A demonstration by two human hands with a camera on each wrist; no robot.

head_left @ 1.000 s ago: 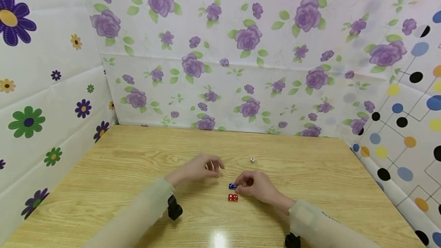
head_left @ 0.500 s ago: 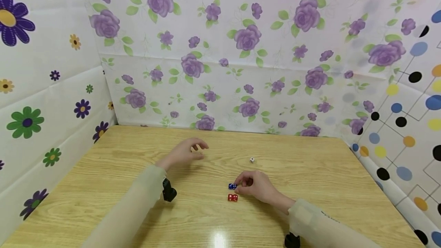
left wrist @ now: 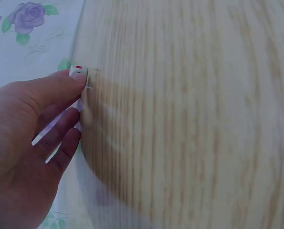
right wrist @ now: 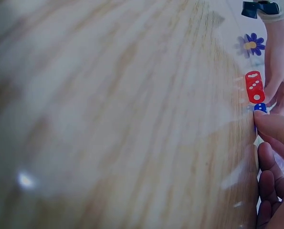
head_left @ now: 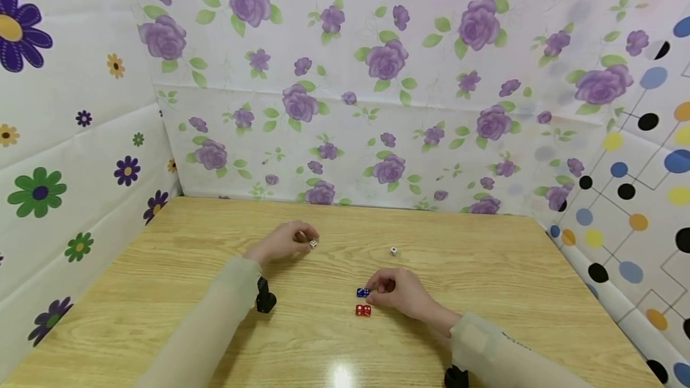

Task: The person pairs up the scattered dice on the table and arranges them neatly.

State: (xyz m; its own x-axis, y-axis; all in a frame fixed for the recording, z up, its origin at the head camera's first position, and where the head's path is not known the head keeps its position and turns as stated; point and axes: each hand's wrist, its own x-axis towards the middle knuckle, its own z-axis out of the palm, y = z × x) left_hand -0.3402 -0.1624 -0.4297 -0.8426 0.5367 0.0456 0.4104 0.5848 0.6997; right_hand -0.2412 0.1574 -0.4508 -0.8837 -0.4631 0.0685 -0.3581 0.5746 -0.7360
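Note:
At the left of the table, my left hand (head_left: 283, 241) pinches a white die (head_left: 313, 244) between thumb and forefinger. In the left wrist view that white die (left wrist: 78, 71) shows a red dot, and the other fingers are loosely bent. My right hand (head_left: 403, 293) rests at the table's middle, its thumb and forefinger pinching the right end of a pair of blue dice (head_left: 363, 293). Just in front lies a pair of red dice (head_left: 363, 310), side by side. The right wrist view shows the red dice (right wrist: 255, 87) beyond the partly hidden blue dice (right wrist: 260, 107).
A second white die (head_left: 393, 251) lies farther back on the wooden table (head_left: 485, 268), behind my right hand. Patterned cloth (head_left: 345, 76) walls the back and both sides. Black wrist cameras (head_left: 266, 296) sit on both sleeves.
My left hand has moved left and back from near the middle, and its fingers have closed on the white die there. My right hand has stayed at the blue dice.

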